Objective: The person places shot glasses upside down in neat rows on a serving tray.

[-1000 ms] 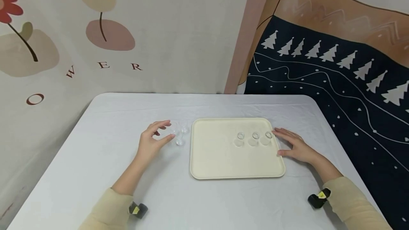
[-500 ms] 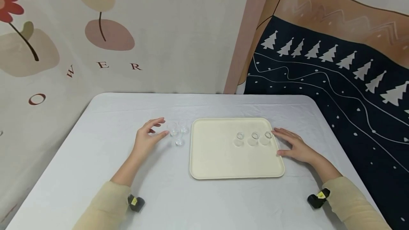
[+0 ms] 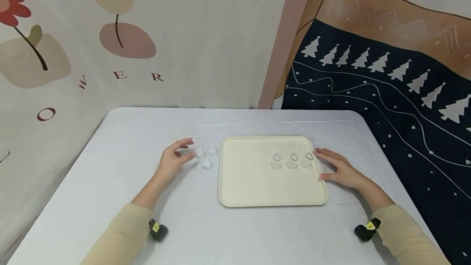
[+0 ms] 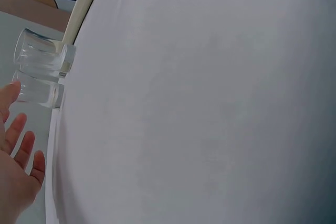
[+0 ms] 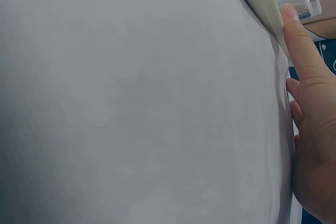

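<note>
Three small clear glasses stand close together on the cloth left of the cream tray (image 3: 250,191): a left one (image 3: 200,150), a back one (image 3: 212,147) and a front one (image 3: 207,162). My left hand (image 3: 172,158) is beside the left glass, thumb and fingers spread apart. In the left wrist view, the thumb tip overlaps the near glass (image 4: 39,88). Another row of three clear glasses stands on the tray: one (image 3: 275,161), a middle one (image 3: 292,161) and a right one (image 3: 306,160). My right hand (image 3: 340,170) rests at the tray's right edge, fingertips near the right glass.
A white cloth (image 3: 265,232) covers the table. Behind it hang a pale flower-print curtain (image 3: 206,44) and a dark cloth with white trees (image 3: 349,81). Dark devices are strapped at the left wrist (image 3: 158,231) and right wrist (image 3: 366,230).
My left hand drew back left from the left glass, then came slightly nearer again. That glass now stands beside the other two. The right hand and tray stay in place.
</note>
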A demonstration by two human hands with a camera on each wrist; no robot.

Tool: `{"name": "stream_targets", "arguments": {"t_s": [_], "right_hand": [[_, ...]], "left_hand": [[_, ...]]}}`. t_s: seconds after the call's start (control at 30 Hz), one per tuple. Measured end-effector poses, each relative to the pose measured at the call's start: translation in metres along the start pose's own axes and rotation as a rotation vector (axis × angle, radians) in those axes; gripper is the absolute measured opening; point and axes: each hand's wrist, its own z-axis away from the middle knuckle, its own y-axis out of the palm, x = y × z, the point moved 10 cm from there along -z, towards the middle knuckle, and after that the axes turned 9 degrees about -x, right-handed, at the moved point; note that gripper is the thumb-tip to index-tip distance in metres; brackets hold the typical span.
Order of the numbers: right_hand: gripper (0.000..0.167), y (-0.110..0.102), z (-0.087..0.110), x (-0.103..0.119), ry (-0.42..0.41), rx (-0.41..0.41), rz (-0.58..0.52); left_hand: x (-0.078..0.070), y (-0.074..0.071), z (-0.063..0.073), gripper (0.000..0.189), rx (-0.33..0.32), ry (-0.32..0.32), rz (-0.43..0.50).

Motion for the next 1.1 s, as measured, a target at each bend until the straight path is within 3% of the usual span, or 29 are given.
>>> {"name": "stream_targets", "arguments": {"t_s": [0.13, 0.2, 0.37, 0.63, 1.1], "right_hand": [[0.074, 0.0, 0.0, 0.0, -0.008, -0.004, -0.003], [0.074, 0.0, 0.0, 0.001, -0.012, -0.005, -0.005], [0.075, 0.0, 0.0, 0.001, -0.009, -0.008, -0.005], [0.075, 0.0, 0.0, 0.001, -0.01, -0.01, -0.007], [0.075, -0.001, 0.0, 0.001, -0.022, -0.015, -0.009]], "left_hand": [[0.007, 0.004, -0.001, 0.049, 0.02, -0.03, -0.015], [0.021, 0.007, -0.004, 0.05, 0.026, -0.04, -0.033], [0.031, 0.011, -0.004, 0.051, 0.042, -0.064, -0.072], [0.035, 0.018, -0.001, 0.049, 0.06, -0.097, -0.095], [0.033, 0.023, -0.002, 0.038, 0.033, -0.024, -0.184]]}}
